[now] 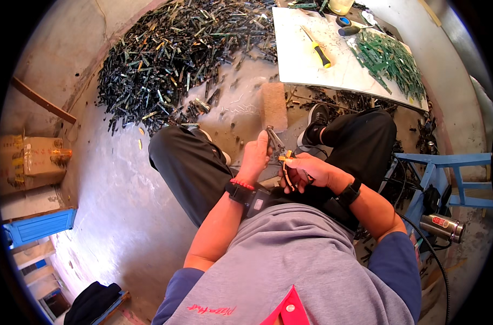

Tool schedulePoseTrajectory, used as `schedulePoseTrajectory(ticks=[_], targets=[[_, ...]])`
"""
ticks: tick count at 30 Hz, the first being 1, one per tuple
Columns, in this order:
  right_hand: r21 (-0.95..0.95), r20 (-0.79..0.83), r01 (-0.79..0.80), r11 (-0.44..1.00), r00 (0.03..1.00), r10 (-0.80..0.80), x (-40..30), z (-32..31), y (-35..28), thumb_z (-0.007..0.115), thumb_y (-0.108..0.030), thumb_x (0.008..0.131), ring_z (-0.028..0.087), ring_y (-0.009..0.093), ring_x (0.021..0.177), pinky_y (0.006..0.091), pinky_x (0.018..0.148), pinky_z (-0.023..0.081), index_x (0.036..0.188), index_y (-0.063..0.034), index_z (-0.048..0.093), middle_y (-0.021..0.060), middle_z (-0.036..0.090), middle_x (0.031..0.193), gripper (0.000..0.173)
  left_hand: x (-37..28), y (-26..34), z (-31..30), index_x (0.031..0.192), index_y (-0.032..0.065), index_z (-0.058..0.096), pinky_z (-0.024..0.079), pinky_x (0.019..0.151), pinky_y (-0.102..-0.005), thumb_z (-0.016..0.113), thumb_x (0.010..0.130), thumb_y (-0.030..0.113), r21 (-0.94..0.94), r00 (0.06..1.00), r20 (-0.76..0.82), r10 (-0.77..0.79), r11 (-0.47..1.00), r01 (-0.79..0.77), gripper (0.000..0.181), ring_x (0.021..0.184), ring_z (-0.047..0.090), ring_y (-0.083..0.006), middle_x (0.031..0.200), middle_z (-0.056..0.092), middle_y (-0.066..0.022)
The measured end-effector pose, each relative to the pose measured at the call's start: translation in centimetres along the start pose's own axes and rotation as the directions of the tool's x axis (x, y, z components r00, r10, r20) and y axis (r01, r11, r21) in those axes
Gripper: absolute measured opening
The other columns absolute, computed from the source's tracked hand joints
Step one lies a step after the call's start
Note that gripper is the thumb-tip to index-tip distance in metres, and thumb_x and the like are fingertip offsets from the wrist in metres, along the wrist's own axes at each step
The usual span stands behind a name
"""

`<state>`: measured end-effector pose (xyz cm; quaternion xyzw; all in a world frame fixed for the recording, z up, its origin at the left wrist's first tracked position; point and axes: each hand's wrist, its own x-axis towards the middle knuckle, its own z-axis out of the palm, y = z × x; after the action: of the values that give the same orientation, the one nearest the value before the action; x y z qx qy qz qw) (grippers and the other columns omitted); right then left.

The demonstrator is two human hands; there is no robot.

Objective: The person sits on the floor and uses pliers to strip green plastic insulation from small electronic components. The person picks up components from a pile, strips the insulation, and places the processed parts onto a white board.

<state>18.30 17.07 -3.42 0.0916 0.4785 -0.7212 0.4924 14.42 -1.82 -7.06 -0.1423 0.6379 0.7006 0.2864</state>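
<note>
My right hand [307,172] is closed on the orange-and-black handles of a pair of pliers [286,172] over my lap. The jaws point up and to the left, towards a small dark part [271,134] that my left hand [256,156] grips between thumb and fingers. Whether the jaws touch that part is too small to tell. Just beyond my hands a reddish brick [274,106] stands on the floor between my feet. On the white board [297,65] at upper right lie a yellow-and-black screwdriver [320,55] and a pile of green circuit-board strips [388,61].
A large heap of dark strips [181,53] covers the floor ahead. Blue tape [343,21] and a dark-handled screwdriver [349,31] lie on the board. At right are a blue stool [441,160], a steel flask [442,227] and a black cable [435,260]. A cardboard box [43,160] stands left.
</note>
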Motion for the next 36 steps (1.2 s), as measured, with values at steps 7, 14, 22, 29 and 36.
schedulePoseTrajectory(ticks=[7, 14, 22, 29, 36], targets=[[0.210, 0.092, -0.014, 0.978, 0.996, -0.005, 1.1, -0.5, 1.1, 0.043, -0.036, 0.095, 0.067, 0.025, 0.071, 0.0282, 0.046, 0.049, 0.101, 0.0022, 0.058, 0.0162, 0.066, 0.085, 0.041, 0.2, 0.1, 0.3, 0.060, 0.0081, 0.046, 0.026, 0.037, -0.0230, 0.038, 0.096, 0.054, 0.052, 1.000, -0.016, 0.023, 0.998, -0.022, 0.059, 0.038, 0.032, -0.0076, 0.049, 0.037, 0.0030], [0.271, 0.057, -0.002, 0.963, 0.998, -0.014, 1.8, 0.1, 1.6, 0.043, -0.036, 0.095, 0.066, 0.026, 0.066, 0.0279, 0.042, 0.046, 0.098, 0.0007, 0.057, 0.0151, 0.065, 0.082, 0.039, 1.0, -0.8, 0.1, 0.060, -0.0021, 0.053, 0.036, 0.048, -0.0346, 0.035, 0.099, 0.047, 0.239, 0.989, -0.054, 0.136, 0.964, -0.119, 0.065, 0.048, 0.044, -0.0153, 0.050, 0.047, -0.0045], [0.043, -0.090, 0.041, 0.998, 0.995, -0.037, 0.5, 0.4, 0.8, 0.048, -0.038, 0.094, 0.062, 0.018, 0.056, 0.0227, 0.036, 0.033, 0.090, -0.0007, 0.058, 0.0113, 0.063, 0.070, 0.038, 1.3, -2.0, 0.0, 0.058, 0.0075, 0.046, 0.028, 0.037, -0.0254, 0.037, 0.096, 0.054, 0.236, 0.984, -0.066, 0.164, 0.961, -0.145, 0.061, 0.039, 0.036, -0.0091, 0.048, 0.040, 0.0017], [-0.654, -0.172, 0.102, 0.749, 0.945, -0.279, 0.5, -1.5, 0.9, 0.051, -0.032, 0.092, 0.058, 0.021, 0.051, 0.0323, 0.047, 0.044, 0.078, 0.0035, 0.056, 0.0136, 0.061, 0.061, 0.039, 0.6, -2.0, -0.2, 0.060, 0.0065, 0.049, 0.029, 0.037, -0.0246, 0.040, 0.095, 0.055, 0.236, 0.994, -0.055, 0.095, 0.968, -0.080, 0.060, 0.039, 0.036, -0.0089, 0.049, 0.041, 0.0014], [-0.979, -0.203, -0.165, 0.118, 0.787, -0.583, -0.3, -1.8, 0.0, 0.057, -0.030, 0.088, 0.061, 0.037, 0.063, 0.0451, 0.059, 0.048, 0.083, 0.0011, 0.060, 0.0214, 0.061, 0.065, 0.032, 0.8, -1.6, -0.2, 0.061, 0.0065, 0.049, 0.027, 0.038, -0.0243, 0.042, 0.095, 0.054, 0.225, 0.994, -0.045, 0.100, 0.970, -0.088, 0.059, 0.039, 0.034, -0.0085, 0.050, 0.040, 0.0019]])
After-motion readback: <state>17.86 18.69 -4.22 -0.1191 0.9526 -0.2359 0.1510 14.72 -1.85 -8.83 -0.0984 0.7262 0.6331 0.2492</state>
